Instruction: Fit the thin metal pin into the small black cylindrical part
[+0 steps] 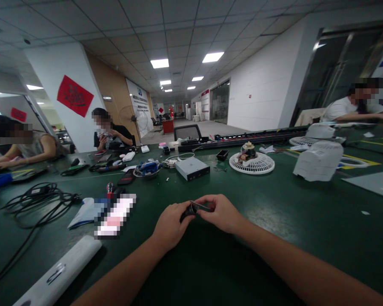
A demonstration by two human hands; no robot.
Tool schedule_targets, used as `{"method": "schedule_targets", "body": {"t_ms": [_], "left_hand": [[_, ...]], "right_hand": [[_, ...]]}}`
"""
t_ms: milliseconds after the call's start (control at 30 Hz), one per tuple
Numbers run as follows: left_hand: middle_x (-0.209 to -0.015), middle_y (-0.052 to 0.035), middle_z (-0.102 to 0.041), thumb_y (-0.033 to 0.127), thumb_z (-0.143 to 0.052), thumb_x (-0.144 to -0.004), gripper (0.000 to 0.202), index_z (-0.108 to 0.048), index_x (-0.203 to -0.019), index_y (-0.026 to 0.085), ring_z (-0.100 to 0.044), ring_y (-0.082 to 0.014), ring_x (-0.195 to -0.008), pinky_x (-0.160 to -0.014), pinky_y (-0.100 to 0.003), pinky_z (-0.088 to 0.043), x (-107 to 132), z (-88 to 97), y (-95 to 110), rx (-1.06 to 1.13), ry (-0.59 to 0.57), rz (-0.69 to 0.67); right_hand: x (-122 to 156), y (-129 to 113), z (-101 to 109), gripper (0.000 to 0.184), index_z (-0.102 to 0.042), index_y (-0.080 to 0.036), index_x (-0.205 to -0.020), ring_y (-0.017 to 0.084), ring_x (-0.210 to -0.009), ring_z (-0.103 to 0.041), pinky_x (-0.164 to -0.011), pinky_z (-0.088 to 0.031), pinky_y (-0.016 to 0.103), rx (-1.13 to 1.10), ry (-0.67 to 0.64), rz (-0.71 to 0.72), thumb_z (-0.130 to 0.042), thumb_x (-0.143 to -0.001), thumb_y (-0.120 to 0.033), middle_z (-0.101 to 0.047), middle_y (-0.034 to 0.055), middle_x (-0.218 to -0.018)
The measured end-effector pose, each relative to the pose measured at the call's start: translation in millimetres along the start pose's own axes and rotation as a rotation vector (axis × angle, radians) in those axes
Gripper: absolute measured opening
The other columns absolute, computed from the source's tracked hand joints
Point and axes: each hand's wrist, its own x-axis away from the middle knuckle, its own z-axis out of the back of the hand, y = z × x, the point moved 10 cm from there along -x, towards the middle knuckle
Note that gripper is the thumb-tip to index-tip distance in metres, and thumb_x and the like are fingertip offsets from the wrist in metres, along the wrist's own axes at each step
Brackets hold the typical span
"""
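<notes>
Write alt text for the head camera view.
The left hand and right hand pinch a small dark part with a thin metal strip over a green workbench. A white fan base and grey metal box sit beyond.

black part (188, 212), green mat (268, 255), red banner (75, 96)

Left hand (170, 225), right hand (220, 213), nearly touching

Ceiling panel lights (212, 57) above white walls (258, 89), glass doors (219, 102).
</notes>
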Motion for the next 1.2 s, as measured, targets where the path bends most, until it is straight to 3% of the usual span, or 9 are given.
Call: {"method": "schedule_targets", "body": {"t_ms": [133, 300, 400, 533, 633, 733, 1000, 1200], "left_hand": [[-0.107, -0.0042, -0.067, 0.031, -0.057, -0.089, 0.034, -0.058, -0.123, 0.027, -0.060, -0.0223, -0.093, -0.081, -0.035, -0.046, 0.3, 2.5, 0.2, -0.011, 0.013, -0.003], [-0.108, -0.0023, -0.067, 0.030, -0.059, -0.088, 0.037, -0.056, -0.125, 0.028, -0.060, -0.0214, -0.092, -0.081, -0.033, -0.045, -0.2, 3.8, 0.2, 0.008, 0.037, -0.023], [-0.111, -0.0013, -0.067, 0.029, -0.060, -0.088, 0.037, -0.055, -0.124, 0.028, -0.059, -0.0207, -0.095, -0.083, -0.033, -0.045, 0.0, 5.4, 2.5, 0.015, 0.057, -0.048], [-0.105, -0.0014, -0.068, 0.030, -0.064, -0.086, 0.038, -0.056, -0.123, 0.028, -0.059, -0.0207, -0.091, -0.080, -0.033, -0.045, 1.4, 4.6, 8.6, -0.009, 0.042, -0.095], [-0.100, -0.0017, -0.068, 0.031, -0.066, -0.085, 0.038, -0.057, -0.122, 0.027, -0.059, -0.0209, -0.088, -0.078, -0.033, -0.045, 2.7, 5.8, 11.7, -0.026, 0.044, -0.120], [-0.101, -0.0015, -0.068, 0.029, -0.067, -0.084, 0.037, -0.058, -0.120, 0.027, -0.059, -0.0206, -0.090, -0.080, -0.034, -0.044, 3.7, 8.4, 14.2, -0.016, 0.061, -0.155], [-0.103, -0.0015, -0.069, 0.021, -0.073, -0.078, 0.036, -0.063, -0.113, 0.026, -0.060, -0.0206, -0.094, -0.085, -0.035, -0.043, 4.6, 5.1, 20.1, 0.027, 0.020, -0.255], [-0.104, -0.0014, -0.068, 0.027, -0.073, -0.080, 0.036, -0.061, -0.114, 0.028, -0.059, -0.0207, -0.095, -0.083, -0.033, -0.044, 4.4, 6.2, 15.9, 0.092, 0.020, -0.206]], "right_hand": [[0.3, 0.0, -5.0, 0.027, -0.072, -0.017, -0.104, 0.013, -0.062, -0.057, -0.058, -0.044, 0.025, -0.046, -0.020, 0.003, -0.062, -0.079, -0.025, -0.070, 0.0020, -0.078], [0.2, -12.7, -3.1, 0.018, -0.073, -0.018, -0.094, 0.018, -0.091, -0.064, -0.083, -0.050, 0.031, -0.199, 0.005, 0.134, -0.061, -0.082, -0.022, -0.070, 0.0054, -0.101], [0.1, -13.5, 2.9, 0.016, -0.075, -0.020, -0.089, 0.016, -0.087, -0.063, -0.076, -0.050, 0.028, -0.118, 0.071, 0.147, -0.061, -0.082, -0.021, -0.066, 0.0054, -0.103], [0.6, -13.5, 6.2, 0.013, -0.075, -0.020, -0.087, 0.014, -0.074, -0.059, -0.066, -0.045, 0.026, -0.008, 0.096, 0.148, -0.063, -0.080, -0.020, -0.066, 0.0025, -0.085], [0.3, -5.2, 11.6, 0.008, -0.072, -0.019, -0.080, 0.013, -0.063, -0.054, -0.058, -0.040, 0.026, 0.059, 0.130, 0.052, -0.068, -0.075, -0.023, -0.065, -0.0004, -0.070], [0.0, -1.6, 15.8, 0.010, -0.072, -0.019, -0.080, 0.014, -0.064, -0.054, -0.058, -0.039, 0.026, 0.080, 0.152, -0.003, -0.069, -0.074, -0.026, -0.066, 0.0000, -0.071], [-1.7, 4.2, -0.6, 0.015, -0.069, -0.017, -0.084, 0.014, -0.071, -0.059, -0.065, -0.044, 0.026, -0.013, -0.006, -0.024, -0.071, -0.073, -0.026, -0.069, 0.0008, -0.081], [-1.4, 5.2, -0.9, 0.019, -0.072, -0.018, -0.085, 0.014, -0.067, -0.059, -0.061, -0.043, 0.025, -0.012, -0.030, 0.009, -0.071, -0.074, -0.032, -0.069, 0.0006, -0.074]]}}
